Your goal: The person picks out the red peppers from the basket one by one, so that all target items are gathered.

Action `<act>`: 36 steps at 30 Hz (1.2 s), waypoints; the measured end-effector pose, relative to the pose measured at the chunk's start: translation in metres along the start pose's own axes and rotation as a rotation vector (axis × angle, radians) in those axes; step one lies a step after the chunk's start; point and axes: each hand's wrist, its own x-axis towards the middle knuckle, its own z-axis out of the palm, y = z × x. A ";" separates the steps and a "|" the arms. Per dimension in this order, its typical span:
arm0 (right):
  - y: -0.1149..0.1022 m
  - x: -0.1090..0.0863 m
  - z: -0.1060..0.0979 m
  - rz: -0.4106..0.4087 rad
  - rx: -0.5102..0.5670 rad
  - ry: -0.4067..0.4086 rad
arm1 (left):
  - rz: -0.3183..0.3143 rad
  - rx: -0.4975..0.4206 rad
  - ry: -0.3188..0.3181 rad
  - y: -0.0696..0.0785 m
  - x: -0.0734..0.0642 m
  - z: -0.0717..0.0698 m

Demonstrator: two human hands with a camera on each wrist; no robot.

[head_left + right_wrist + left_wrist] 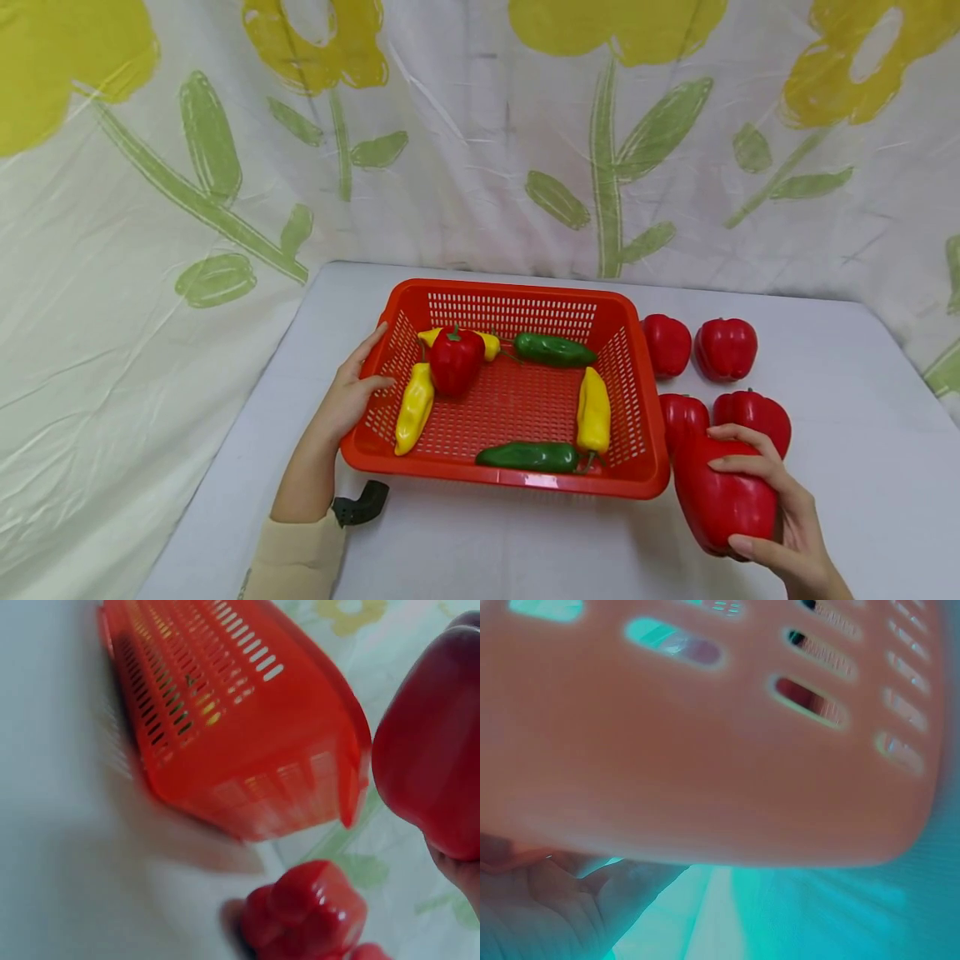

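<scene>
On the left, my left hand (pixel 352 396) grips the left rim of a red plastic basket (pixel 495 477), thumb over the edge. Inside the basket lie a red bell pepper (pixel 454 362), yellow peppers (pixel 415 408) and green peppers (pixel 553 350). My right hand (pixel 787 500) holds a large red bell pepper (pixel 723 500) just right of the basket's front corner, fingers over its top and thumb below. The right wrist view shows this bell pepper (pixel 435 742) beside the basket (pixel 285 727). Slotted basket wall (pixel 667 750) fills most of the left wrist view.
Several more red bell peppers (pixel 726 350) stand on the white table (pixel 862 417) right of the basket, partly behind the held one. A black curved object (pixel 363 502) shows by the left wrist. Behind the table hangs a flower-patterned cloth (pixel 465 167).
</scene>
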 end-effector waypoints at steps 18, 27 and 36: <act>0.021 -0.024 -0.005 0.170 -0.110 -0.161 | -0.014 0.013 0.003 0.003 0.001 0.001; 0.034 -0.028 -0.004 0.236 -0.152 -0.210 | -0.016 0.013 0.005 0.001 0.000 0.000; 0.060 -0.039 -0.010 0.268 -0.021 -0.134 | -0.015 0.013 0.003 0.001 -0.001 -0.001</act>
